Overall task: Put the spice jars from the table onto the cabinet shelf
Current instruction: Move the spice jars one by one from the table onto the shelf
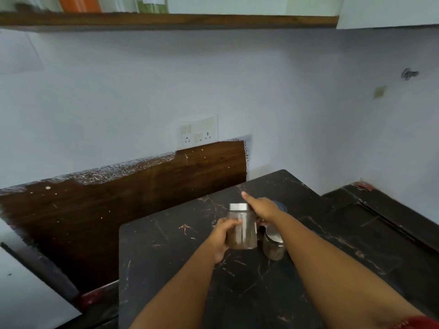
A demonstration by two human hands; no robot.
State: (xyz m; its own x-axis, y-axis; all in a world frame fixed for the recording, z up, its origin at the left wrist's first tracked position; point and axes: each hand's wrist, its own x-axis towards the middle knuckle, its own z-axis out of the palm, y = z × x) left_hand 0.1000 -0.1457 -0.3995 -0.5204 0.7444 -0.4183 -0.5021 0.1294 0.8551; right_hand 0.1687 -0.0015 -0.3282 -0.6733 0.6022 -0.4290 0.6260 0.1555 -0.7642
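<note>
Jar (242,230) gripped upright by left hand (222,236) above table (166,257); right hand (262,208) also holds it, forefinger straight.

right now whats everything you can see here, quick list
spice jars: two, clear glass with silver lids and brown contents; the taller jar is held above the table, the shorter jar stands on it beside the first
blue-rimmed item: one, mostly hidden behind the right hand, cannot tell what
table: one, black marble-look top
wooden shelf: one, brown, high on the wall, blurred items on it
switch and socket plate: one, white, on the wall
wood panel: one, dark brown, against the wall
left hand: grips the taller jar
right hand: behind the taller jar, forefinger extended
</note>
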